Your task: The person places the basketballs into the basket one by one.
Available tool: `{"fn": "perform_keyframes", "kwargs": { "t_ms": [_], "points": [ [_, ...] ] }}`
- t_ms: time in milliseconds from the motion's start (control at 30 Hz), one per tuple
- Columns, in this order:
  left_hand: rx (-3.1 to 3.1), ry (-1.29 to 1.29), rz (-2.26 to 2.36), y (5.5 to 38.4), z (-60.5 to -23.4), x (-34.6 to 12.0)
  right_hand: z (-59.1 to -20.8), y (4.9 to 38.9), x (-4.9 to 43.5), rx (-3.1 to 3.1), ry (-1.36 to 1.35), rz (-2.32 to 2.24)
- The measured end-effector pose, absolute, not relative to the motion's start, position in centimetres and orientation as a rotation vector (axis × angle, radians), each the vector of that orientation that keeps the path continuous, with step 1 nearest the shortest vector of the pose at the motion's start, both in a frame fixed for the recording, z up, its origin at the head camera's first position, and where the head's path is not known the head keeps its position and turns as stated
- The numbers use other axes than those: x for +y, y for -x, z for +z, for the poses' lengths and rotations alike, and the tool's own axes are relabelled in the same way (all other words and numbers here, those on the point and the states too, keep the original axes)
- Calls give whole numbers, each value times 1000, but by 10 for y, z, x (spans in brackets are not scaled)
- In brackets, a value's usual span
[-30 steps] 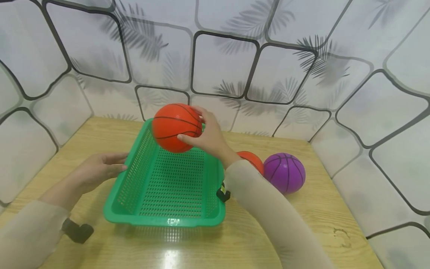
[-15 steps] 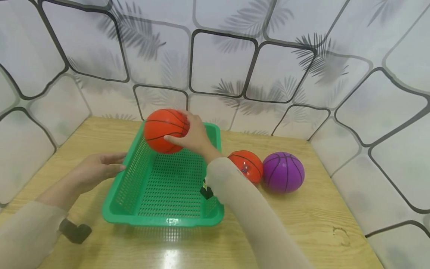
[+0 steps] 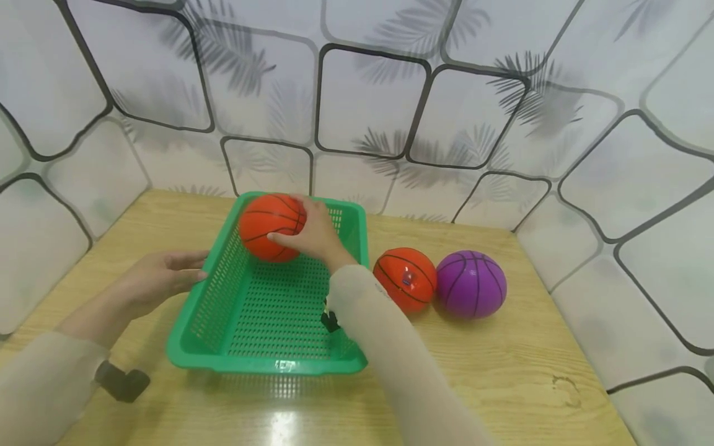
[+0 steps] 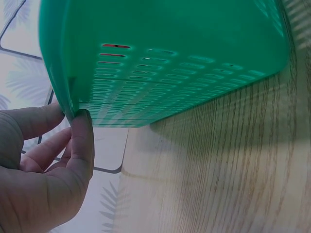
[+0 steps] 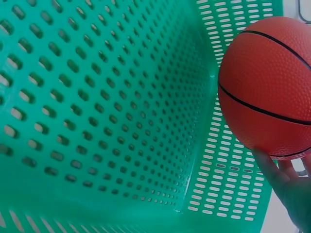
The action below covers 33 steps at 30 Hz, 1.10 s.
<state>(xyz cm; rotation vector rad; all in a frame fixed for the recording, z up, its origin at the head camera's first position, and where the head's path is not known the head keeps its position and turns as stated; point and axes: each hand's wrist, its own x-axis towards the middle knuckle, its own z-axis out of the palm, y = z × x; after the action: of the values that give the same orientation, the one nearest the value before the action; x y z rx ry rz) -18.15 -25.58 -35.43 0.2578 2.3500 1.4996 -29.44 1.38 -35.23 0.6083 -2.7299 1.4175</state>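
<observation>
Sinking lower into green basket [image 3: 268, 365]: red ball [image 3: 264, 230], clasped by right grip [image 3: 313, 234]; left grip [image 3: 158, 282] pinches rim [image 4: 54, 58]

A purple ball [image 3: 471, 285] sat toward the right edge of the wood-grain tabletop [image 3: 513, 365], a red-orange ball [image 3: 405, 280] just to its left; leaf-patterned wall covering [image 3: 370, 99] rose behind the back edge.

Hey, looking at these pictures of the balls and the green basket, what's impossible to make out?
Right wrist view: right hand and held ball, both cut off by the right edge.
Left wrist view: red shows only as slivers through slots; the green basket hides the rest.
Head view: the right sleeve covers part of the green basket's right wall.
Head view: the mark on the red ball is too small to read.
</observation>
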Motion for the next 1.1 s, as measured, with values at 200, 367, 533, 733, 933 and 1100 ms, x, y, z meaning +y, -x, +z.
{"fn": "perform_keyframes", "kwargs": {
  "t_ms": [200,367,533,733,933,1100],
  "points": [
    [2346,-251,1506,181,-354,-256,-358,296,10,-2762,-607,1377],
    [2330,-240,1525,181,-354,-255,-359,295,9,-2818,-586,1312],
    [2343,-246,1508,181,-354,-255,-363,295,8,-2857,-600,1267],
    [2347,-235,1507,180,-355,-255,-363,294,6,-2893,-610,1245],
    [2355,-224,1489,180,-355,-254,-360,293,7,-2893,-631,1231],
    [2373,-233,1476,180,-354,-253,-354,292,9,-2889,-657,1235]
  ]
}}
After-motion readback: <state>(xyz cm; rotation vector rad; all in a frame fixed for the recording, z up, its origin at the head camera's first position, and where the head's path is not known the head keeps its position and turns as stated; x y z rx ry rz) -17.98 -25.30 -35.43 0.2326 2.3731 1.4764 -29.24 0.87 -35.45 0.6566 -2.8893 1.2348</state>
